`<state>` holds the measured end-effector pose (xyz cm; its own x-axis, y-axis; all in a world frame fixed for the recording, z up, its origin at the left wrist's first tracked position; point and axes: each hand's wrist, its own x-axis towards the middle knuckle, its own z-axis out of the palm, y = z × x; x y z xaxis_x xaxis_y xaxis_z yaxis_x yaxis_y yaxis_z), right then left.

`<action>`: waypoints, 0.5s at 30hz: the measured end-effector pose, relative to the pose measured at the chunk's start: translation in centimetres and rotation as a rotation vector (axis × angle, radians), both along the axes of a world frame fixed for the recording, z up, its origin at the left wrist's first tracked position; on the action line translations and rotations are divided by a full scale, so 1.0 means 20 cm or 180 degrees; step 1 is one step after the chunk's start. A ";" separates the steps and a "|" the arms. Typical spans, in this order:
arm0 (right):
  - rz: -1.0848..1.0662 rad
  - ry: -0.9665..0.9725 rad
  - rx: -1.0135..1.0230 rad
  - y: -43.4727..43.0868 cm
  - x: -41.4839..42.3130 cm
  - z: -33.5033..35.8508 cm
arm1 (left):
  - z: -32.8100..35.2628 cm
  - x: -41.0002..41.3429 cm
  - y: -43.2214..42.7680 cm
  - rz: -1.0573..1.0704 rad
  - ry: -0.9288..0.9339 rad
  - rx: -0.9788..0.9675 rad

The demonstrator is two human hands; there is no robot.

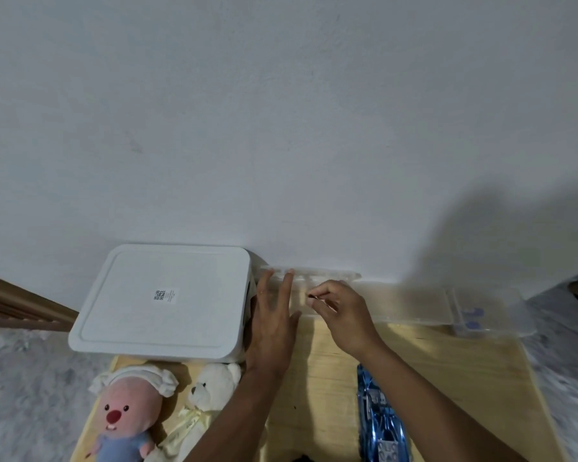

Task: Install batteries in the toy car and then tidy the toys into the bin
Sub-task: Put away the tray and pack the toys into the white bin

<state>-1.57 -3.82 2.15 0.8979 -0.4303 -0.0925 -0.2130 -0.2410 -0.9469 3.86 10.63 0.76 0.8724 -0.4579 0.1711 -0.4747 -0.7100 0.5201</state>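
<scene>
A blue toy car (379, 425) lies on the wooden board (447, 368) at the lower right, under my right forearm. A clear plastic case (324, 273) stands at the board's far edge, against the wall. My left hand (272, 321) lies flat with straight fingers on the case's left end. My right hand (341, 315) is beside it with curled fingers, its thumb and forefinger pinching a small dark object (311, 296) at the case; what it is I cannot tell. The white bin (161, 298) with its lid on sits left of my hands.
A pink plush with a white cap (127, 415) and a white teddy bear (211, 388) lie at the lower left of the board. A second clear box (467, 315) holding blue pieces stands at the far right. Grey carpet surrounds the board, and the white wall rises behind it.
</scene>
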 end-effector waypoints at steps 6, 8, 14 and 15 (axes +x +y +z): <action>-0.0562 -0.0114 0.0042 0.04 0.07 -0.01 | 0.01 0.00 -0.01 -0.0002 0.0003 -0.0054; -0.0767 -0.0096 0.0171 0.06 0.07 -0.02 | 0.01 0.01 -0.01 0.0024 0.0033 -0.0035; -0.1658 0.0146 0.1160 0.04 0.06 -0.02 | -0.01 0.01 0.00 -0.0001 0.0007 0.0059; -0.1700 0.0184 0.1295 0.03 0.06 -0.02 | -0.01 0.01 0.00 0.0008 -0.0003 0.0079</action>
